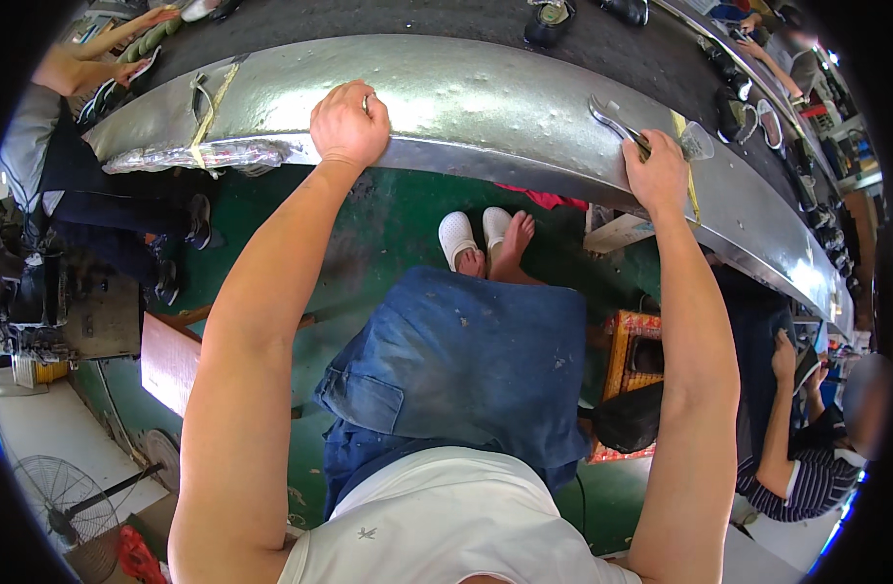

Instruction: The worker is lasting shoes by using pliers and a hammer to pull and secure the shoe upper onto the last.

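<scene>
A: Where are the pincers [617, 124]?
B: In the right hand [658, 172], over the right part of the shiny metal counter [466, 92]; its fingers are wrapped round the handles, and the head points away from the person, toward the left
A: And the left hand [350, 125]?
B: Curled closed on the counter's near edge, well apart from the pincers; a bit of metal [366, 103] shows at its fingers, but I can't tell whether it is held or worn
A: What is near the right hand?
B: A clear plastic piece [698, 142] just beside it, and a yellow tie [678, 122] over the counter there; a second tie [214, 105] is at the left
A: Past the counter?
B: A dark strip [398, 21] with shoes on it, a black shoe [551, 24] among them
A: Below?
B: Green floor [398, 209], white clogs [455, 234], one bare foot [514, 248] just beside its clog, and blue trousers [476, 341]
A: Anyone else?
B: Someone in a striped top [824, 489] on the right, someone in dark trousers [111, 216] on the left
</scene>
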The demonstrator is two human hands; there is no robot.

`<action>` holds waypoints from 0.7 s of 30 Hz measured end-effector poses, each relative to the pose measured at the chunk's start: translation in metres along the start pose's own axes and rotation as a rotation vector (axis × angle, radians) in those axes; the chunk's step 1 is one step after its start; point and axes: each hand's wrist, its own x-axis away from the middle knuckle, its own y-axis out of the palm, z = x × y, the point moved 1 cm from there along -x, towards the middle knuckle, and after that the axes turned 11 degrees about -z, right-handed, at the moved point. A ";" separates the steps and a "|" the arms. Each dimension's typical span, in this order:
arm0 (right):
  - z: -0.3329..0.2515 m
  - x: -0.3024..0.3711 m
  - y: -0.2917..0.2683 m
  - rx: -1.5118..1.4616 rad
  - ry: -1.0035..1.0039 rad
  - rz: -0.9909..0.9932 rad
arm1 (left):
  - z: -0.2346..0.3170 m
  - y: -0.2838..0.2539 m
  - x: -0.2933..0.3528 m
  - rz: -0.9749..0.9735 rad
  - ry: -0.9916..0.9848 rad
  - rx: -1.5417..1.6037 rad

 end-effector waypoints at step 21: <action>-0.001 0.001 -0.001 0.010 0.009 0.010 | 0.002 0.000 0.001 -0.038 -0.022 0.015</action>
